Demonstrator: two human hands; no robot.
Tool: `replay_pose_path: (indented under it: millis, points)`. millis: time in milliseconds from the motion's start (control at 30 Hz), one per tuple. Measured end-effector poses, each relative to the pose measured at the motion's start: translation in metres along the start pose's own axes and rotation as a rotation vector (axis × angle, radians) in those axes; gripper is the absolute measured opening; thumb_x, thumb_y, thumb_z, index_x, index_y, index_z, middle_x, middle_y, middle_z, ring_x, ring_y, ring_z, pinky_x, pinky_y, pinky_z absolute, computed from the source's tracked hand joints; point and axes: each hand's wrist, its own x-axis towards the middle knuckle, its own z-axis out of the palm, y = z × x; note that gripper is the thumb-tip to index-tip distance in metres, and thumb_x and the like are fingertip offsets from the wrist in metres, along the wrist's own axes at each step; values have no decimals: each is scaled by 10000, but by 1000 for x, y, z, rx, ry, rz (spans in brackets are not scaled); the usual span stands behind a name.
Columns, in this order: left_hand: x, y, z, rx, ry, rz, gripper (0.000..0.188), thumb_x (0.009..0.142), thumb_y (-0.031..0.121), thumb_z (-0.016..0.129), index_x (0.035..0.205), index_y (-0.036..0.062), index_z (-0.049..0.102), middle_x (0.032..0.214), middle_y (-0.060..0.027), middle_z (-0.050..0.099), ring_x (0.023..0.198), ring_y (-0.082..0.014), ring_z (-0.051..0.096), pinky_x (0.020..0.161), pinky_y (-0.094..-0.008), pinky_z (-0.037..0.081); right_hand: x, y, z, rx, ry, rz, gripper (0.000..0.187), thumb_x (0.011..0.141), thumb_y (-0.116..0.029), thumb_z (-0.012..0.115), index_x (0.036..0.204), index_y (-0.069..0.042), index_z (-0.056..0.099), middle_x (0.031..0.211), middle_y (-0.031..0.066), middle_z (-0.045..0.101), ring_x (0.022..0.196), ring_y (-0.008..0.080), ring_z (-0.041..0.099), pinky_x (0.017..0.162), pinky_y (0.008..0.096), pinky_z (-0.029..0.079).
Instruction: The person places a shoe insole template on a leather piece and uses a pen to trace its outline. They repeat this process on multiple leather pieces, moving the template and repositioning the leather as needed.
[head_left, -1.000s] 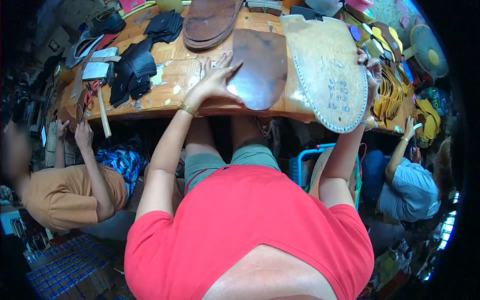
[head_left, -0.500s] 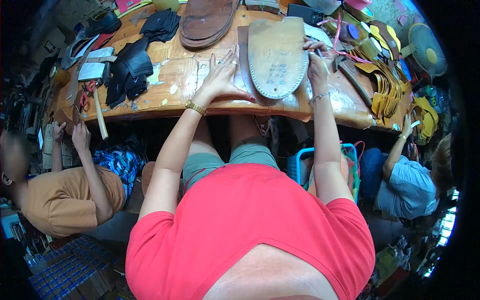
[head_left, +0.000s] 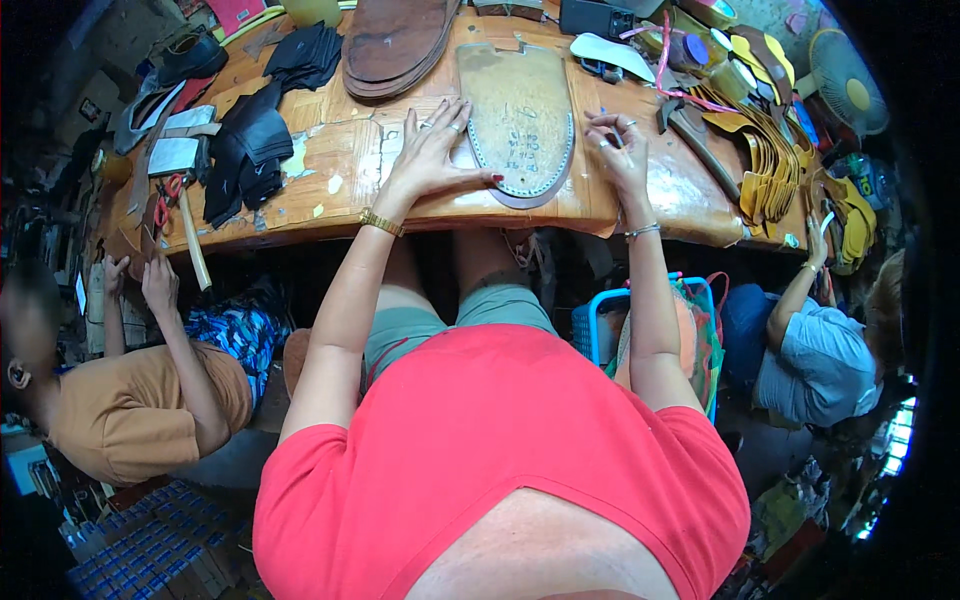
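Note:
A tan, round-ended template (head_left: pixel 520 110) with a row of pale marks along its edge lies flat on the table, handwriting on its face. Beneath it, a rim of brown leather (head_left: pixel 522 201) peeks out at the rounded end. My left hand (head_left: pixel 437 150) is spread, fingertips on the template's left edge and thumb at its lower left. Just right of the template, my right hand (head_left: pixel 622 160) is closed in a pinch around a thin pen, mostly hidden by the fingers.
Stacked brown leather pieces (head_left: pixel 395 50) lie behind my left hand, black leather pieces (head_left: pixel 250 150) farther left. A hammer (head_left: pixel 700 145) and yellow straps (head_left: pixel 765 165) lie right. People sit on both sides. A blue basket (head_left: pixel 597 330) stands below the table.
The template has come down flat onto the leather, shifted left from its raised, tilted position. My right hand has let go of its right edge; my left fingers now touch its left edge.

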Motion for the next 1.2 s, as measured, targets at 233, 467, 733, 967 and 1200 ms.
replay_pose_path:
  millis: [233, 467, 733, 967, 1200]
  points:
    - [-3, 2, -2, 36, 13, 31, 1160, 560, 766, 693, 1444, 76, 397, 1519, -143, 335, 1428, -291, 268, 1127, -618, 84, -18, -12, 16, -459, -74, -122, 431, 651, -233, 860, 972, -37, 648, 1153, 191, 653, 1093, 295, 610, 953, 368, 459]
    - [-6, -2, -1, -16, 12, 43, 1163, 535, 747, 726, 1434, 79, 412, 1498, -117, 381, 1421, -288, 285, 1135, -602, 84, -26, -13, 17, -412, -76, -194, 439, 653, -260, 860, 975, -47, 652, 1071, 182, 672, 1026, 303, 626, 905, 379, 474]
    - [-6, -3, -2, -37, 22, 58, 1232, 486, 779, 714, 1425, 41, 413, 1495, -151, 374, 1412, -297, 299, 1122, -628, 97, -28, -21, 18, -460, -110, -190, 426, 652, -230, 861, 948, -30, 628, 1186, 221, 635, 1155, 314, 592, 968, 375, 456]
    - [-7, -4, -2, -54, 26, 58, 1243, 475, 773, 723, 1410, 13, 423, 1482, -152, 392, 1411, -294, 300, 1129, -613, 93, -30, -28, 19, -453, -129, -154, 423, 644, -205, 866, 938, -24, 621, 1216, 233, 617, 1199, 316, 565, 997, 375, 437]
    - [-7, -3, -2, -64, 44, 56, 1262, 466, 783, 717, 1405, -5, 421, 1477, -162, 394, 1408, -297, 304, 1137, -599, 87, -30, -29, 19, -445, -127, -135, 434, 633, -213, 870, 941, -27, 627, 1226, 226, 614, 1205, 307, 560, 1001, 379, 434]
